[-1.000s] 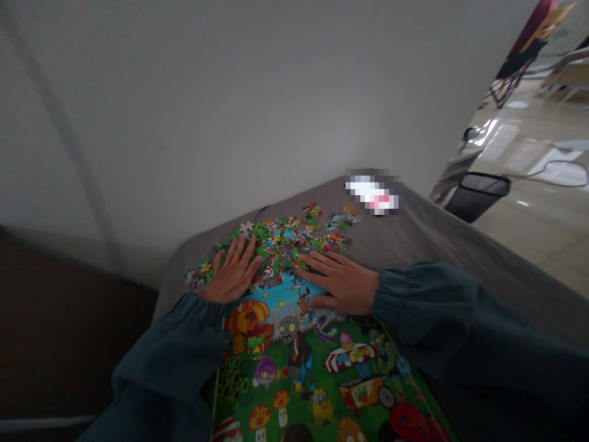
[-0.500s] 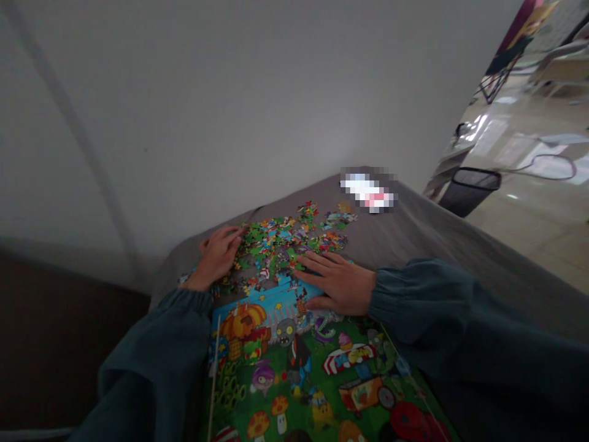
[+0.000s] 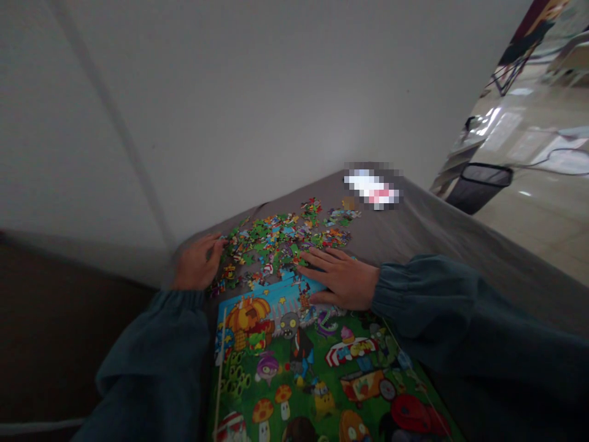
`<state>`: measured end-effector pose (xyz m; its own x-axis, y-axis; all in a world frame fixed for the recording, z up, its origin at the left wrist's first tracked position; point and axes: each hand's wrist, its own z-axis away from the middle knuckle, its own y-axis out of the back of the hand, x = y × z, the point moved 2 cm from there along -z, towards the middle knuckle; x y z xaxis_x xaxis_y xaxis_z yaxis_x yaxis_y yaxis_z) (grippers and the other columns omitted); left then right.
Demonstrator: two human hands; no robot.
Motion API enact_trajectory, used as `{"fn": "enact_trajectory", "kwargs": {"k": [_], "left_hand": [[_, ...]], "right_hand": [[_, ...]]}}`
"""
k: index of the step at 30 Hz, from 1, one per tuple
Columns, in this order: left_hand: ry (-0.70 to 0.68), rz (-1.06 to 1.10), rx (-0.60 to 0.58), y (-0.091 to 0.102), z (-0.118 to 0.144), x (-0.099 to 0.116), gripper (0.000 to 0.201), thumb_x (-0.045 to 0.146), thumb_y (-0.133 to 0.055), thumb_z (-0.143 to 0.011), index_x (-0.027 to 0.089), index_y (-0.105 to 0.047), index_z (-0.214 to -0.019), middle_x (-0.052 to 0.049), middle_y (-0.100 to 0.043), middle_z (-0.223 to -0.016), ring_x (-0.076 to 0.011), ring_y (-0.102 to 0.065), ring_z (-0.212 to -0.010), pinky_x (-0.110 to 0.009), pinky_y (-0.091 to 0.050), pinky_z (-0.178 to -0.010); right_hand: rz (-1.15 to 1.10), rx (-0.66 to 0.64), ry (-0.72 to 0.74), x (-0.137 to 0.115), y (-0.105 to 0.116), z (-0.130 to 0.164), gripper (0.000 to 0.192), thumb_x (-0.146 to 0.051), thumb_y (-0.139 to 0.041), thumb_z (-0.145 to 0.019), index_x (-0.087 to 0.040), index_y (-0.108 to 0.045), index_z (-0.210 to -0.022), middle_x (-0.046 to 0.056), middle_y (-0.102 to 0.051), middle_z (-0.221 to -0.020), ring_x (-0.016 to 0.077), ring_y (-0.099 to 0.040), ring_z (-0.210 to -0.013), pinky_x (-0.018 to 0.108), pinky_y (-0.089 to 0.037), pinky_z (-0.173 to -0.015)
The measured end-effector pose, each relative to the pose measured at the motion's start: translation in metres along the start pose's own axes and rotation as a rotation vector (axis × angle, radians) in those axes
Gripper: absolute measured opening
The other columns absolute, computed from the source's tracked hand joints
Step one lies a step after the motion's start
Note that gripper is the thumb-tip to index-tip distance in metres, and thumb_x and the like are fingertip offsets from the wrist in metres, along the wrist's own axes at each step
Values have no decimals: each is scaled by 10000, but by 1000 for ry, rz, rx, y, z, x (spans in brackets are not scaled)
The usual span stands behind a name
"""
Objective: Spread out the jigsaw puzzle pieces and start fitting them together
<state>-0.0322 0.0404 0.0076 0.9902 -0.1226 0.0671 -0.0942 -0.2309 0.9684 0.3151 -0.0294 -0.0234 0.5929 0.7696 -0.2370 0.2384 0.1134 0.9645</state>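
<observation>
Loose puzzle pieces (image 3: 271, 236) heaped on a grey-covered table (image 3: 396, 239), beyond the far edge of a partly assembled cartoon puzzle (image 3: 285, 368); left hand (image 3: 197, 261) at the heap's left side, fingers curled toward the thumb, whether gripping a piece one cannot tell; right hand (image 3: 343, 277) laid palm-down, fingers spread, grasping nothing, over the puzzle's far edge.

Left hand (image 3: 197, 263) curled, moved left along pieces (image 3: 276, 232).
</observation>
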Motion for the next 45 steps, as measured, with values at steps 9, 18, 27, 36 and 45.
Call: {"fn": "enact_trajectory", "kwargs": {"k": [9,18,27,36,45], "left_hand": [[-160,-34,-336,-34,14,58,732,595,-119,-1040,200,-220,-1647,-110,-114,-1731,-310,-92,-1594,-580,-150,-1266],[-107,-111,-525,-7,25,67,764,685,-133,-1010,274,-184,-1652,-96,-69,-1727,-368,-55,-1585,-708,-153,-1210],[-349,57,-228,-31,7,123,683,551,-168,-1061,203,-216,-1647,-65,-156,-1730,-254,-86,-1602,-497,-179,-1268],[-421,33,-281,-38,13,131,644,569,-147,-1063,299,-245,-1639,-7,-242,-1709,-248,-203,-1583,-502,-210,-1248],[-443,-33,-202,-27,35,128,689,630,-178,-1040,276,-383,-1594,-34,-403,-1648,-276,-349,-1526,-512,-254,-1233]], "right_hand": [[-9,1,3,0,2,-1,705,-615,-458,-1015,-181,-425,-1570,166,-318,-1664,367,-295,-1543,570,-321,-1220],[47,25,0,-5,5,-2,681,-609,-450,-1021,-172,-461,-1544,173,-375,-1639,359,-346,-1518,545,-344,-1199],[85,219,-165,19,19,-25,541,-445,-398,-1074,-147,-486,-1518,151,-368,-1648,304,-348,-1515,488,-341,-1198],[131,152,-211,39,8,-45,625,-515,-340,-1076,-132,-410,-1565,124,-390,-1639,279,-363,-1520,463,-298,-1238],[226,147,-341,56,16,-30,592,-547,-364,-1068,-142,-546,-1461,128,-510,-1562,306,-446,-1455,488,-321,-1207]]}}
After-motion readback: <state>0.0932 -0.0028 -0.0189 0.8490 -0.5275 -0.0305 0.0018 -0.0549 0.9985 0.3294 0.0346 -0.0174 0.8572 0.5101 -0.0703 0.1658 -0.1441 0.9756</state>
